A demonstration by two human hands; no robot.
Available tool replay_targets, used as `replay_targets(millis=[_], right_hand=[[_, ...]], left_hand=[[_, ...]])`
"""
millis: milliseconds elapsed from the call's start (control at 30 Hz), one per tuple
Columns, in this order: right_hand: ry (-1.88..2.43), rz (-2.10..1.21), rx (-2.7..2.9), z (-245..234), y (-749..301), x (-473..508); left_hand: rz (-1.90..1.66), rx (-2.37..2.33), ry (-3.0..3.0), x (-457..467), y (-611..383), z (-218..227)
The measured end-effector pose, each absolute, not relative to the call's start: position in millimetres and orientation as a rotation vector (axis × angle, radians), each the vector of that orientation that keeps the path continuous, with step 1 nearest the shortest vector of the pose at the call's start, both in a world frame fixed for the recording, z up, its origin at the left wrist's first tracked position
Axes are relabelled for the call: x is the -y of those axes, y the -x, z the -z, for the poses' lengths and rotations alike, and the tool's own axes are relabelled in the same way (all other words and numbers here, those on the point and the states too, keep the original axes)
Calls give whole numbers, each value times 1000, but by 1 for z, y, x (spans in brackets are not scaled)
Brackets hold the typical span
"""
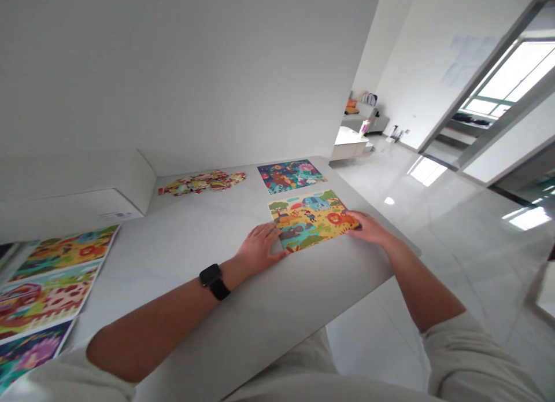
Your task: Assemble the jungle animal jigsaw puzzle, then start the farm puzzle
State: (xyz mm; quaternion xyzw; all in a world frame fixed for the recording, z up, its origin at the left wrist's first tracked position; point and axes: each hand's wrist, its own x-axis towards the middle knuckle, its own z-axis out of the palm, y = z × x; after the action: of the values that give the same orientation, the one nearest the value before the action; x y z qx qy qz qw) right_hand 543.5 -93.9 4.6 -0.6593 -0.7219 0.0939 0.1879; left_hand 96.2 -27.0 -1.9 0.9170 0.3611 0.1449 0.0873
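Observation:
A finished yellow animal puzzle (313, 218) lies flat on the white table (203, 234). My left hand (259, 249) rests palm down at its left edge, fingers stretched out and touching the puzzle; a black watch is on that wrist. My right hand (367, 227) presses against the puzzle's right edge, fingers curled toward it. Behind it lies a second finished puzzle (289, 176) in blue tones. A heap of loose puzzle pieces (202, 182) sits further left at the back of the table.
A printed sheet with several animal pictures (45, 286) lies at the table's left end beside a white box (73, 188). The table's right edge drops to a glossy tiled floor (433, 228). A wall stands behind the table.

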Motion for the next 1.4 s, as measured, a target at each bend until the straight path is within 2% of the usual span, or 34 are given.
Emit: replay_targets(millis=[333, 633, 1100, 1400], right_hand=[[1821, -274, 2059, -6, -568, 48], [1876, -235, 2069, -8, -564, 37], [1876, -237, 2075, -4, -568, 25], [1786, -96, 2276, -19, -518, 16]], left_hand=[[-363, -1170, -2748, 4, -122, -1], [-461, -1142, -2687, -12, -123, 4], [-419, -1158, -2705, -22, -126, 4], [-329, -1059, -2677, -25, -115, -6]])
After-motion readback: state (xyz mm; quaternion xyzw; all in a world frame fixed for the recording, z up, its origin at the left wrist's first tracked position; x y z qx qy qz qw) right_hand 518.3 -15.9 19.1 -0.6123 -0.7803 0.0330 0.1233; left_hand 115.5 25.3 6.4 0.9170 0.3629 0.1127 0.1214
